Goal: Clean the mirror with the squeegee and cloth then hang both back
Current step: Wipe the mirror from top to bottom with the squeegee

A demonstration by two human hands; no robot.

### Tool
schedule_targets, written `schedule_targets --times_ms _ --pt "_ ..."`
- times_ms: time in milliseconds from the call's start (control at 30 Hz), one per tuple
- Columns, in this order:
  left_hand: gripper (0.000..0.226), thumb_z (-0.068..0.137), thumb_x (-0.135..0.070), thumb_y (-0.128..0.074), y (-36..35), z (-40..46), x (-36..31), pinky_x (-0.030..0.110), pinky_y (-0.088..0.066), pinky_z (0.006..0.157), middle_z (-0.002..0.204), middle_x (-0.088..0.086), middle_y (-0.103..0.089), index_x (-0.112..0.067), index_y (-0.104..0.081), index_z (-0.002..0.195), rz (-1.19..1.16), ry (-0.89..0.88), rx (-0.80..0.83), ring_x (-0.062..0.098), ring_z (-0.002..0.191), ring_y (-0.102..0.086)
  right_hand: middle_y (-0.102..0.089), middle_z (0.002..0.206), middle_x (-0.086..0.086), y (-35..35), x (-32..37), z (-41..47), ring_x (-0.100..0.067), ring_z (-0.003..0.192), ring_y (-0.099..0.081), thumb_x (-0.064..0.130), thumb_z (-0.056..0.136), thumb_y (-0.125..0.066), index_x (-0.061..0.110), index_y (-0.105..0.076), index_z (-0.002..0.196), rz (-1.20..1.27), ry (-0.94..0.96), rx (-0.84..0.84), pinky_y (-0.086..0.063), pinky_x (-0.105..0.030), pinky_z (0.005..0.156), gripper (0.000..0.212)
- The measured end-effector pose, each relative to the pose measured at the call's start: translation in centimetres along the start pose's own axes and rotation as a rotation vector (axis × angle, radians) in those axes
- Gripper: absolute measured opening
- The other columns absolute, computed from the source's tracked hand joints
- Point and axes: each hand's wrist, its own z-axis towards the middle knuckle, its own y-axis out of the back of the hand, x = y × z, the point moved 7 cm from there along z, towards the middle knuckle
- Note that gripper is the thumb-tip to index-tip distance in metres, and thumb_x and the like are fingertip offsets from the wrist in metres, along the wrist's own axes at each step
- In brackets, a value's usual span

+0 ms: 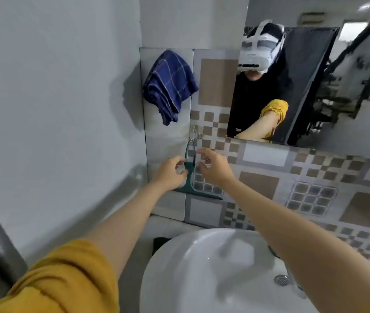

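Observation:
A green squeegee (200, 193) hangs by its handle loop from a small metal hook (193, 131) on the tiled wall, blade down. My left hand (170, 173) pinches the handle from the left at mid-height. From the right, my right hand (215, 167) hovers beside the handle with its fingers spread, fingertips close to the loop and holding nothing. Higher up and to the left, a blue checked cloth (171, 83) hangs on the wall. The mirror (328, 91) fills the upper right and reflects a person in a headset and my arm.
A white sink (193, 274) sits directly under my arms, with an overflow hole (281, 280) at its right. A plain grey wall stands close on the left, with a metal pipe (132, 177) running along it. Patterned tiles (303, 177) cover the wall under the mirror.

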Motion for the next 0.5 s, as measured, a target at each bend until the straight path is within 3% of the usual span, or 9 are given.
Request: schedule_targets --times_ms 133,267,500 --pt "0.035 0.085 -0.015 -0.062 -1.0 1.2 1.4 0.030 -0.042 0.087 0.122 0.003 -0.057 -0.014 -0.054 0.119 -0.044 0.009 0.025 0.020 0.108 -0.052 -0.063 0.115 -0.009 -1.3 -1.1 0.7 -0.018 0.101 -0.059 0.003 0.092 -0.055 0.016 -0.056 0.127 0.050 -0.073 -0.023 -0.048 -0.027 0.087 0.037" --pt "0.037 0.083 -0.009 -0.063 -1.8 2.0 3.1 0.028 -0.042 0.089 0.122 0.003 -0.057 -0.014 -0.054 0.118 -0.169 0.031 0.021 0.020 0.109 -0.053 -0.067 0.100 -0.006 -1.5 -1.5 1.2 -0.017 0.092 -0.063 -0.004 0.089 -0.057 0.014 -0.062 0.115 0.148 -0.096 -0.105 -0.054 -0.029 0.086 0.032" --pt "0.033 0.075 0.000 -0.069 -1.7 2.0 3.8 0.022 -0.051 0.079 0.097 -0.005 -0.062 -0.022 -0.056 0.095 -0.287 0.031 -0.067 0.016 0.092 -0.062 -0.065 0.091 -0.002 -1.6 -1.0 1.8 -0.020 0.084 -0.066 0.000 0.084 -0.067 0.013 -0.066 0.105 0.187 -0.129 -0.168 -0.058 -0.028 0.077 0.025"
